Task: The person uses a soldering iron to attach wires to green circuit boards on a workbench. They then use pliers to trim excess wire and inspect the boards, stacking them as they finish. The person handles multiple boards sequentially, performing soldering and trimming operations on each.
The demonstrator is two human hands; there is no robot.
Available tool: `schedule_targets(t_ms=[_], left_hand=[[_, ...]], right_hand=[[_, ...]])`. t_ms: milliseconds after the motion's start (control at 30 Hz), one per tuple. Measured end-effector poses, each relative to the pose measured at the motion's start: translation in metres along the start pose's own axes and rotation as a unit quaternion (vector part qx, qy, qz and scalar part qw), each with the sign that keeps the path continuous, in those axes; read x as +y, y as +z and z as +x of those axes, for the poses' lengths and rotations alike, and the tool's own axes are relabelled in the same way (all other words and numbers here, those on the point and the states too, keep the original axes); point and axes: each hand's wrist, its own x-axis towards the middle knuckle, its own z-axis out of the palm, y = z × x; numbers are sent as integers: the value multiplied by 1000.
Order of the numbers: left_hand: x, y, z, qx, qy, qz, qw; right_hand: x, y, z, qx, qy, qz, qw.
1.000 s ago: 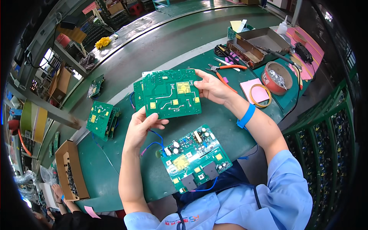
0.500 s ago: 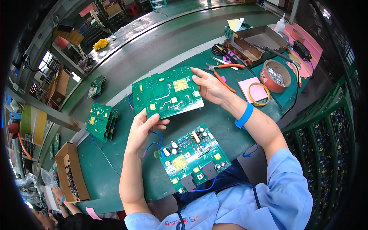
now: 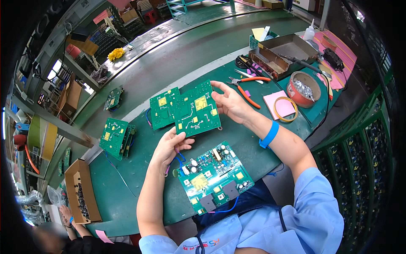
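Note:
Between both hands is a green circuit board (image 3: 190,114), tilted up, its flat side with yellow patches and solder joints toward me. My left hand (image 3: 170,147) pinches its lower left corner, with thumb in front and fingers curled behind. At the upper right edge, my right hand (image 3: 231,102) grips it, thumb on the face. Partly hidden behind it is a second green board (image 3: 160,115). Closer to me lies a populated circuit board (image 3: 216,180), components up, with dark square blocks and a blue wire along its front edge. Blue wires also run beside my left wrist.
Stacked boards (image 3: 113,137) stand at left, near a cardboard box of small black parts (image 3: 80,190). Orange-handled cutters (image 3: 249,86), a tape roll (image 3: 286,109) on pink paper, a red bowl of metal bits (image 3: 301,89) and a soldering iron (image 3: 311,67) are at right. A co-worker's hand (image 3: 66,213) shows lower left.
The held board has swung more upright and shifted slightly right, separating visually from the board behind it. Both hands keep their grip. The whole view has shifted a little.

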Motion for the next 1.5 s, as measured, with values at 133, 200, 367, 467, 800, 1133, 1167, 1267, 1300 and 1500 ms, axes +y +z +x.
schedule_targets(t_ms=[133, 200, 367, 467, 800, 1133, 1167, 1267, 1300, 1500], left_hand=[[-2, -2, 1, -7, -5, 5, 1000], [-2, -5, 1, -9, -9, 8, 1000], [-4, -5, 2, -13, -6, 9, 1000], [-4, -3, 3, -8, 18, 11, 1000], [-7, -2, 4, 2, 64, 38, 997], [-5, 3, 3, 7, 76, 41, 996], [-5, 3, 3, 8, 77, 41, 996], [-5, 3, 2, 15, 79, 47, 996], [-5, 2, 1, 19, 84, 51, 995], [3, 5, -3, 18, 110, 79, 991]], right_hand=[[-1, 1, -1, 1, 2, -1, 1000], [0, 1, 0, 0, 0, 0, 1000], [-2, 2, -2, -6, -3, -15, 1000], [-5, 5, -4, -11, -17, -32, 999], [-14, 15, -12, -66, -88, -84, 990], [-15, 12, -12, -87, -71, -90, 990], [-14, 12, -12, -83, -80, -88, 989], [-12, 14, -12, -81, -97, -83, 988], [-12, 15, -11, -84, -97, -83, 988], [-19, 12, -13, -56, -57, -62, 995]])
